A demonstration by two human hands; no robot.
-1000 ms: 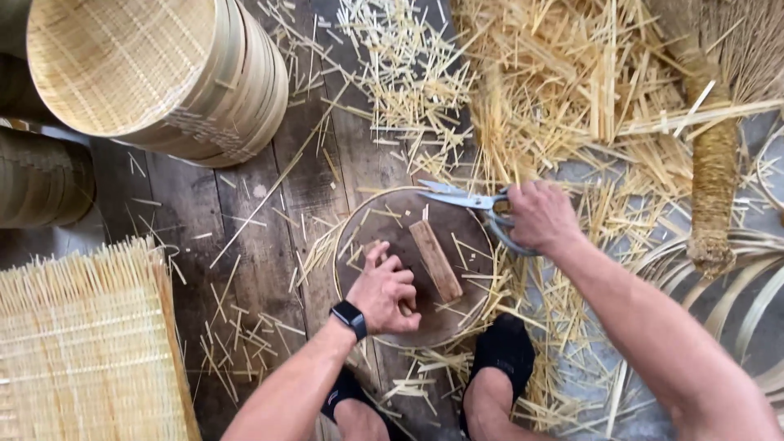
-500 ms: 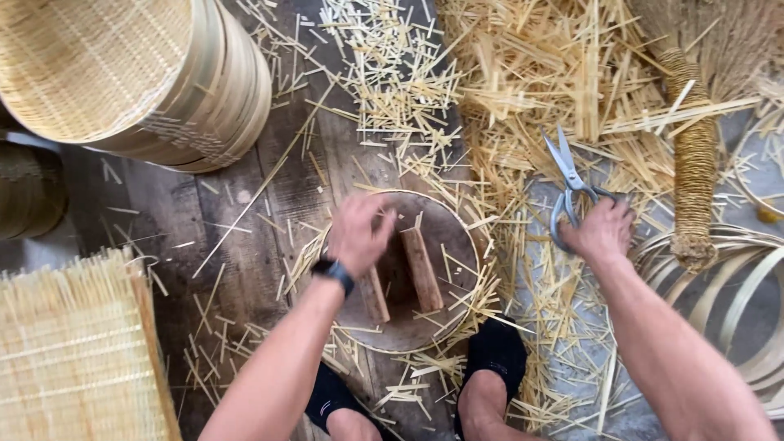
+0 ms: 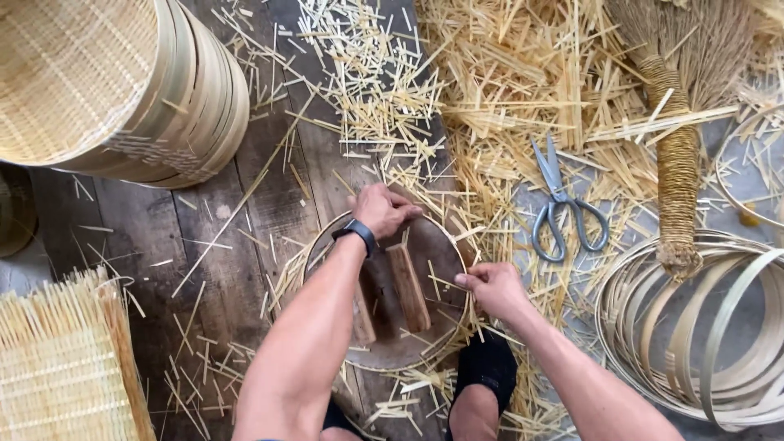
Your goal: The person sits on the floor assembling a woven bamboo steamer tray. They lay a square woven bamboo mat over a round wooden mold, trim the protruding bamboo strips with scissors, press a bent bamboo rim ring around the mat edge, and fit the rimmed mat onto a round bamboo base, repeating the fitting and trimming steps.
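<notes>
Both hands are on the round wooden work block [image 3: 441, 253], the dark disc sitting right in the middle of the plank floor [image 3: 220, 245]. The left hand [image 3: 382, 209] curls over the block's far rim, fingers pressed together and hooked down over the edge. The right hand [image 3: 492, 287] grips the rim on the block's right side, fingertips pinching what looks like a thin bamboo hoop running round the edge; whether that hoop is loose or fixed, I cannot tell.

On top of the block lie two short wooden battens [image 3: 407, 287], brown and rough, side by side and angled slightly. The scissors [image 3: 561, 204] lie shut on the floor, to the right of the block and clear of both hands, among a thick litter of pale bamboo offcuts [image 3: 506, 90]: thin, straight, splintery strips.

The risks, as I judge them: those strips are sharp-ended, and a bare finger sliding along the rim could take a splinter. If the block is tipped, the battens may slide off. The blades pointing away are fine, but a careless reach back could catch them.

Left of the block and farther off, a stack of woven bamboo trays [image 3: 139, 90] lies on its side, smooth bent walls, latticed base. Right of the block, coiled flat bamboo bands [image 3: 694, 327] and a bound broom handle [image 3: 676, 180].
</notes>
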